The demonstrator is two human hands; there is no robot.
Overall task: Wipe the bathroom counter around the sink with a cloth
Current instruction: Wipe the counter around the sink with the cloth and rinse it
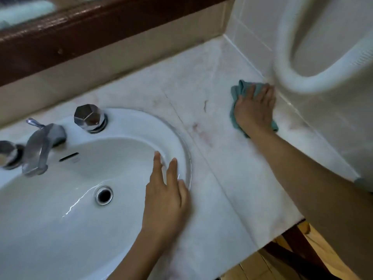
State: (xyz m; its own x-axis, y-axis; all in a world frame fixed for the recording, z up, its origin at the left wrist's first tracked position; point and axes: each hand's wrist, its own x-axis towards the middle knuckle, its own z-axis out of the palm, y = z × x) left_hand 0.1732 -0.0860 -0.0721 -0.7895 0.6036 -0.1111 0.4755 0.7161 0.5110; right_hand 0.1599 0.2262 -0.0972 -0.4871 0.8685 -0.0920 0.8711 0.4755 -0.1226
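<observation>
Green cloth [237, 90] flat on the pale counter [201, 77], far to the right of the sink [177, 136], close by the tiled wall [252, 27]. Right hand [255, 112] on top of the cloth, fingers straight, pressing it down. Left hand [165, 197] open too, fingers straight, lying on the right rim of the sink, holding nothing. Shiny tap [40, 146] and a knob [89, 118] at the back of the sink. Round drain [104, 195] at the bottom. Thick white hose [286, 73] just above the cloth.
</observation>
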